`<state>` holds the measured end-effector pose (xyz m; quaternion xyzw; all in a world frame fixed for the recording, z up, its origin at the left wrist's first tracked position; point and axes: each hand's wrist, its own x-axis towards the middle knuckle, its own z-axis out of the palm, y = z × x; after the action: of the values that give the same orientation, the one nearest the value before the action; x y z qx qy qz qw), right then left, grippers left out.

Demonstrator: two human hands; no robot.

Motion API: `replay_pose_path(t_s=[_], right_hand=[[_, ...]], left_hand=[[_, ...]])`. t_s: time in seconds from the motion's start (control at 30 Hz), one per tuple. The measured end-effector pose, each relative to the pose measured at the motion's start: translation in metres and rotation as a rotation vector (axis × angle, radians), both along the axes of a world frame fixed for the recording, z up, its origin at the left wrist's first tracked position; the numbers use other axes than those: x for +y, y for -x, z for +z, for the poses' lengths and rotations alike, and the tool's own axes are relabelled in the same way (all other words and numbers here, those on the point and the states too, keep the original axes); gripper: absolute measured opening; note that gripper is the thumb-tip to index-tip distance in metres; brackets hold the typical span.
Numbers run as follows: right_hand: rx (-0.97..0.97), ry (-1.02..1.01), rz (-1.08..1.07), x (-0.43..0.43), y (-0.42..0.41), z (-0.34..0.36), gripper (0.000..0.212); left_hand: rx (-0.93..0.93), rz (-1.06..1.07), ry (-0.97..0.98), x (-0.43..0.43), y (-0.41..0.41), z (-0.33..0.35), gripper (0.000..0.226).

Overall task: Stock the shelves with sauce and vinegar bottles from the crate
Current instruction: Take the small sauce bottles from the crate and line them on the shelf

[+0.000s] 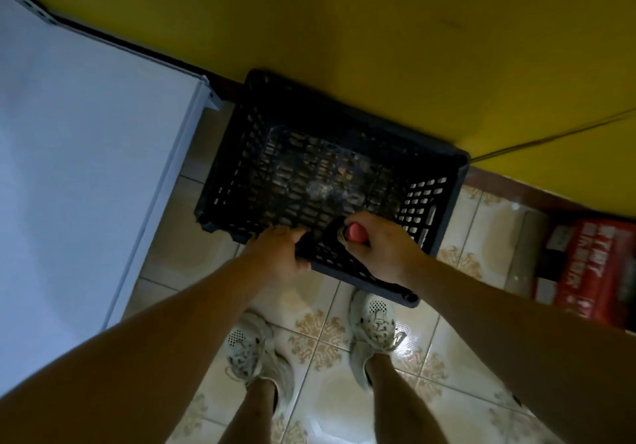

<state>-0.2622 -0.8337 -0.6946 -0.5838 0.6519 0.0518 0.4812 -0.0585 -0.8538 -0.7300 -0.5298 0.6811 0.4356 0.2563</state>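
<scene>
- Nearest the camera, below both wrists, a pair of pale shoes point(375, 323) stands on the patterned tile floor point(330, 392); the person is bent over the work.
- The left hand point(278, 254) grips the near rim of the dark crate point(425, 199), fingers curled over the edge and thumb on the outer side, to the left of the other grip.
- The right hand point(378, 247) has its fingers wrapped round the top of a bottle point(355, 232). The red cap shows between thumb and fingers, and the dark body points away from the palm, just inside the crate's near wall.
- Beyond the grip, the crate's slotted bottom is bare as far as I can see. This looks like the last bottle, so the job seems close to done.
- The step in hand appears to be lifting the bottle out while the left hand steadies the crate.
- Next it must clear the rim and travel left of the grip to the white shelf unit point(86, 151). The shelf boards themselves are out of view, so I cannot tell which spot is free.
- The hold is high on the neck; a hand under the body would make the carry safer.
- Right of the grip sits a red carton point(592, 268), and past the crate rises a yellow wall point(378, 30).
</scene>
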Motion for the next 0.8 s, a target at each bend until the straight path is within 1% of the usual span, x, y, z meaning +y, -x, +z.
replay_pose_path(t_s=[0.1, 0.17, 0.3, 0.4, 0.47, 0.53, 0.6, 0.73, 0.8], right_hand=[[-0.092, 0.084, -0.097, -0.008, -0.005, 0.088, 0.034], [-0.199, 0.144, -0.156, -0.015, -0.013, 0.159, 0.031], [-0.368, 0.301, -0.223, -0.022, -0.036, 0.313, 0.042], [-0.496, 0.450, -0.317, -0.028, -0.054, 0.420, 0.042], [-0.640, 0.542, -0.385, -0.034, -0.064, 0.482, 0.036], [-0.768, 0.598, -0.430, -0.043, -0.071, 0.537, 0.024], [-0.871, 0.633, -0.404, -0.049, -0.079, 0.589, 0.019], [-0.967, 0.663, -0.270, -0.053, -0.089, 0.676, 0.003], [-0.955, 0.675, -0.129, -0.047, -0.093, 0.707, 0.018]], left_hand=[[0.072, 0.122, -0.019, 0.000, -0.008, 0.067, 0.080], [0.152, 0.197, -0.005, 0.001, -0.012, 0.125, 0.084], [0.388, 0.337, 0.073, 0.008, -0.031, 0.256, 0.087], [0.536, 0.444, 0.097, 0.015, -0.053, 0.359, 0.101], [0.633, 0.552, 0.136, 0.021, -0.067, 0.423, 0.090], [0.709, 0.633, 0.237, 0.029, -0.075, 0.482, 0.088], [0.778, 0.735, 0.359, 0.040, -0.074, 0.531, 0.091], [0.914, 0.948, 0.607, 0.068, -0.056, 0.608, 0.072], [0.970, 1.044, 0.732, 0.086, -0.047, 0.636, 0.066]])
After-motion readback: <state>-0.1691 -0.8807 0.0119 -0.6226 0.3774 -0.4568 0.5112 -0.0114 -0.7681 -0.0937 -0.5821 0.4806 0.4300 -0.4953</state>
